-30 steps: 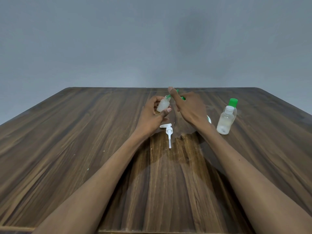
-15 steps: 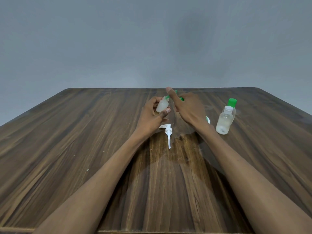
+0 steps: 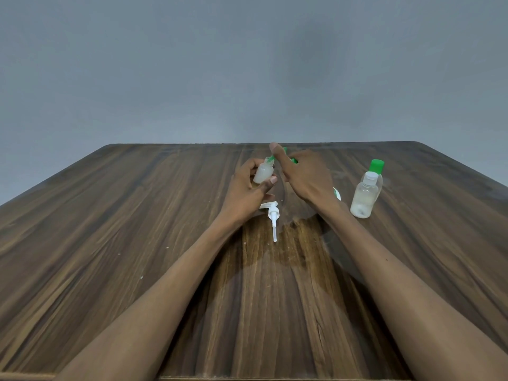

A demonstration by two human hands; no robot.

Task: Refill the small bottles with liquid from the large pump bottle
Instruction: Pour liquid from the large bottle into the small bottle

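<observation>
Barely changed vs 0.5 s ago: left hand (image 3: 247,193) still gripping small bottle (image 3: 263,173), right hand (image 3: 305,176) still pinching green bit at its neck. Pump head (image 3: 272,215) lying near; two capped bottles (image 3: 364,198) standing right, on wood table (image 3: 110,243).

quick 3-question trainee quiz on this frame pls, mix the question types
1. True or false: the white pump head is screwed onto a bottle.
2. Which of the hands grips the small bottle? A) left hand B) right hand C) neither
3. Fill in: the cap of the nearer of the two bottles standing on the table at the right, the clear bottle, is ____ in colour.

Key:
1. False; it lies loose on the table, between the forearms.
2. A; the right hand grips something green at that bottle's mouth, mostly hidden.
3. White; the green-capped bottle stands right behind it.
</observation>
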